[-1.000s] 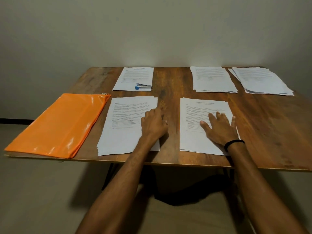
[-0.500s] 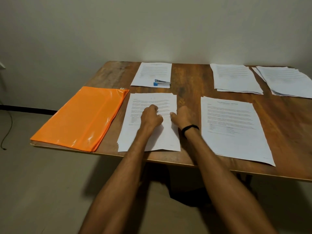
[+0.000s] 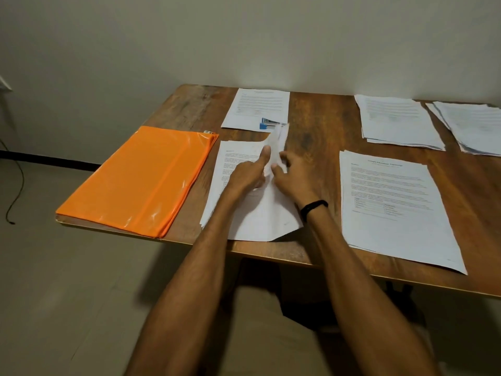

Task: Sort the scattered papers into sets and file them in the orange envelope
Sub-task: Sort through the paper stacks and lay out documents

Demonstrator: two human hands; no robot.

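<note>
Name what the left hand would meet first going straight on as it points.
Past the lifted sheets it grips, the left hand would likely meet the blue stapler on the far sheet; depth is unclear.

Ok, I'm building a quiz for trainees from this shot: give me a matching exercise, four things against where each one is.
Things: 1 envelope; 2 stapler; 3 wristband; 4 near-left stack.
Places: a gripped by left hand and right hand; b at the table's left end; c on the right wrist; d on the far-left sheet.
Pairs: 1-b; 2-d; 3-c; 4-a.
</note>
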